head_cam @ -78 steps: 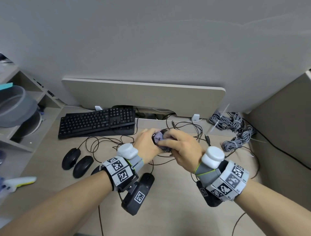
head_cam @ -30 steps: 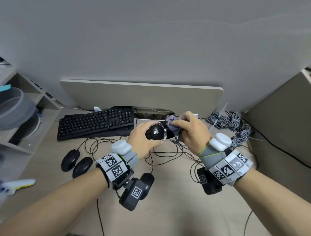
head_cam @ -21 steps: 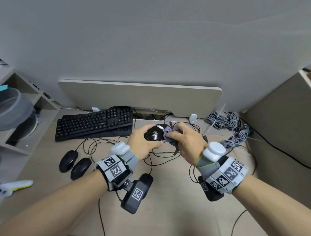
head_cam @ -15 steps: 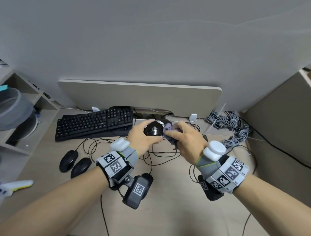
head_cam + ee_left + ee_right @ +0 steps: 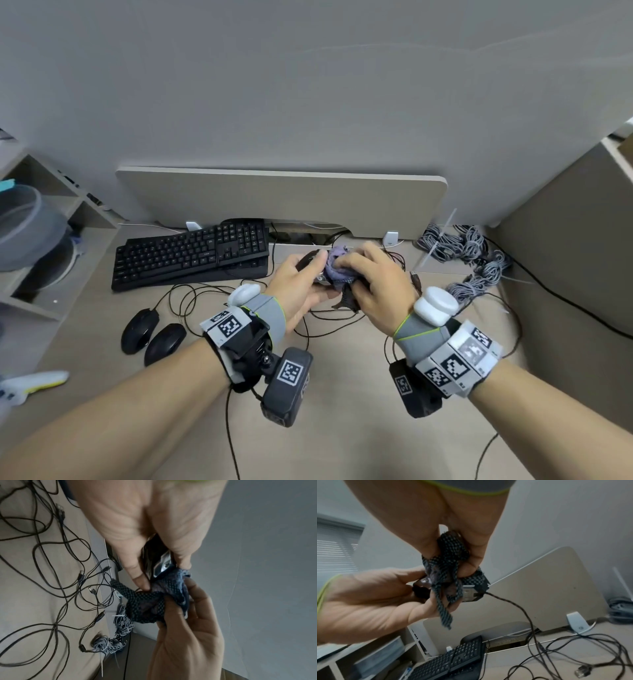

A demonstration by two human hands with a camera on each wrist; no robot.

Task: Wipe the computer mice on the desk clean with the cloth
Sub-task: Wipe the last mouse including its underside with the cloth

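Above tangled cables (image 5: 191, 291), left hand (image 5: 301, 284) grips mouse (image 5: 157, 557); right hand (image 5: 373, 284) clutches cloth (image 5: 337, 269).

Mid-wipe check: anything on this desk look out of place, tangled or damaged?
No damage visible. The oddity is the loose black cables sprawled in overlapping loops across the desk, with unplugged USB ends lying loose. The cord of the mouse in the left hand trails into them. The right hand grips the cloth.

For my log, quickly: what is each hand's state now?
Left hand: closed, gripping the mouse.
Right hand: closed, gripping the cloth.
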